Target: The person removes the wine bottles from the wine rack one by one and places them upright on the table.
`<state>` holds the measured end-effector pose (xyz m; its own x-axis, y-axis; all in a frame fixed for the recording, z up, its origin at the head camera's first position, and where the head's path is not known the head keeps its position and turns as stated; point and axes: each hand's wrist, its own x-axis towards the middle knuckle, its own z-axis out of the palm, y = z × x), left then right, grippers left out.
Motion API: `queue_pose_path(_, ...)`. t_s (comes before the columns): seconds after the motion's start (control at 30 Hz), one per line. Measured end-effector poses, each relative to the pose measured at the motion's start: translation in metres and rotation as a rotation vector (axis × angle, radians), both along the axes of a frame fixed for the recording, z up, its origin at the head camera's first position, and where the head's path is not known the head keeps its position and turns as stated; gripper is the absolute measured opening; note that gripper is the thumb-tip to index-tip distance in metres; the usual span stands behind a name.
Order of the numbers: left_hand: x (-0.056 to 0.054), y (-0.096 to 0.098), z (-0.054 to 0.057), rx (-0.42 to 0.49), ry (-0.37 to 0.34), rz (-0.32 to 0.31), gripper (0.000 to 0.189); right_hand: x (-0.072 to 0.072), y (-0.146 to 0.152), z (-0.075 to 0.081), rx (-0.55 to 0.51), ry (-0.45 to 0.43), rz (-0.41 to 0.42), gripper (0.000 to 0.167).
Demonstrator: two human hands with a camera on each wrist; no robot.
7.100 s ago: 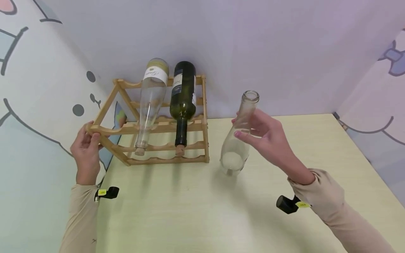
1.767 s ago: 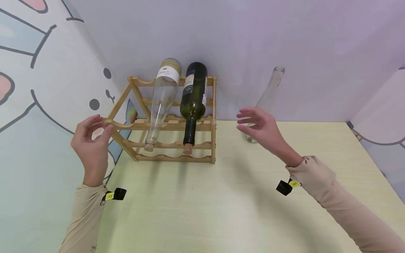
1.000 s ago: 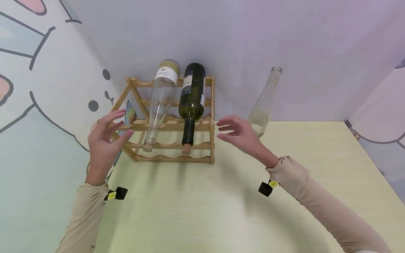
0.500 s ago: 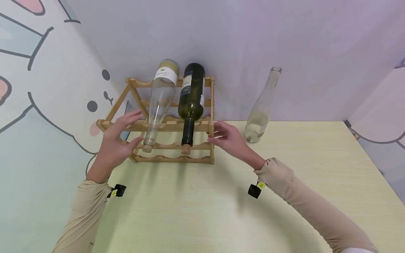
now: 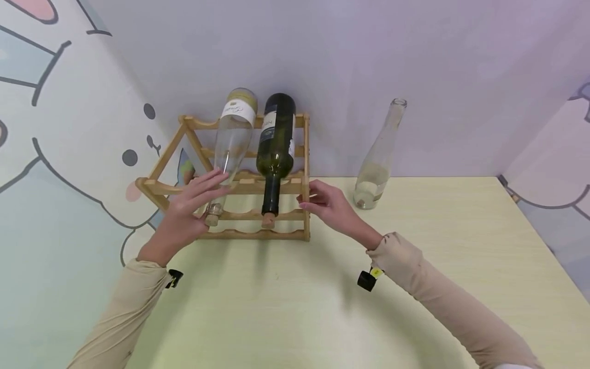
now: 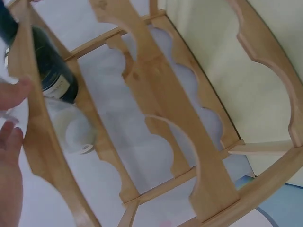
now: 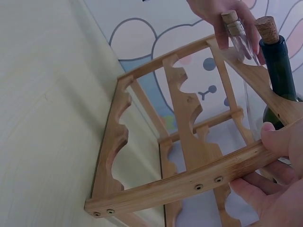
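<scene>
A wooden wine rack (image 5: 251, 235) stands against the back wall, and two corked bottles lie across its top with their necks toward me. My left hand (image 5: 184, 212) holds the neck of the clear glass bottle (image 5: 234, 134), the left one, near its cork (image 7: 229, 17). Beside it lies the dark green wine bottle (image 5: 275, 154), untouched. At the rack's right side, my right hand (image 5: 333, 209) grips the upright; in the right wrist view, the thumb and fingers of the right hand (image 7: 279, 175) lie on either side of this wooden bar (image 7: 189, 182).
An uncorked clear bottle (image 5: 375, 166) stands upright by the back wall, right of the rack. The pale wooden table (image 5: 286, 307) meets a cartoon-printed wall (image 5: 92, 154) on the left. Scalloped rails (image 6: 161, 90) cross the rack's lower levels.
My right hand has let go of the uncorked bottle, now standing by the wall, and has moved left onto the rack. My left hand has gone from the rack's corner to the clear bottle's neck.
</scene>
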<state>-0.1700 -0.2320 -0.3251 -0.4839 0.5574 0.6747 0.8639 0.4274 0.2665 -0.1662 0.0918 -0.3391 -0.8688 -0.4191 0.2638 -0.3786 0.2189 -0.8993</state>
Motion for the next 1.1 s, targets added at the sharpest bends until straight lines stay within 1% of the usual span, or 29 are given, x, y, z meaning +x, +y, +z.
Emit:
queue_pose_path(0.03, -0.002, 0.001, -0.002, -0.006, 0.008, -0.012, 0.075, 0.000, 0.000, 0.000, 0.000, 0.001, 0.002, 0.025)
queue_pose_path(0.1, -0.004, 0.002, -0.007, -0.015, 0.033, -0.021, 0.066, 0.000, 0.001, -0.001, -0.002, 0.002, 0.003, 0.025)
queue_pose_path(0.13, -0.006, 0.002, -0.008, -0.014, 0.061, -0.022, 0.059, -0.001, 0.001, -0.001, -0.003, 0.004, 0.004, 0.025)
queue_pose_path(0.2, -0.007, 0.004, -0.010, -0.001, 0.098, -0.015, 0.046, -0.001, 0.001, -0.001, -0.003, 0.006, 0.006, 0.026)
queue_pose_path(0.27, -0.008, 0.006, -0.011, 0.012, 0.128, -0.005, 0.038, -0.001, 0.000, -0.001, 0.002, 0.008, 0.005, 0.025)
queue_pose_path(0.3, -0.008, 0.006, -0.011, 0.018, 0.139, -0.001, 0.038, -0.001, 0.000, -0.001, 0.004, 0.011, 0.005, 0.025)
queue_pose_path(0.47, -0.008, 0.009, -0.011, 0.030, 0.156, -0.001, 0.057, 0.000, 0.001, -0.001, 0.013, 0.020, 0.003, 0.025)
queue_pose_path(0.57, -0.008, 0.010, -0.010, 0.038, 0.160, -0.005, 0.058, 0.001, 0.000, -0.002, 0.010, 0.023, 0.000, 0.025)
queue_pose_path(0.63, -0.008, 0.012, -0.010, 0.057, 0.161, -0.009, 0.052, 0.001, 0.000, -0.002, 0.008, 0.027, 0.000, 0.025)
queue_pose_path(0.77, -0.008, 0.016, -0.007, 0.118, 0.166, -0.011, 0.023, 0.001, 0.001, -0.004, 0.007, 0.035, 0.001, 0.025)
queue_pose_path(0.8, -0.009, 0.017, -0.005, 0.137, 0.165, -0.010, 0.021, 0.001, 0.001, -0.004, 0.007, 0.035, 0.000, 0.025)
queue_pose_path(0.9, -0.009, 0.021, 0.000, 0.194, 0.162, -0.001, 0.025, 0.001, 0.001, -0.004, 0.004, 0.030, 0.000, 0.025)
queue_pose_path(0.97, -0.009, 0.024, 0.004, 0.235, 0.158, 0.003, 0.023, 0.001, 0.001, -0.004, -0.001, 0.027, 0.000, 0.025)
queue_pose_path(1.1, -0.005, 0.031, 0.014, 0.308, 0.159, 0.007, 0.021, 0.002, 0.000, -0.005, -0.008, 0.028, 0.000, 0.024)
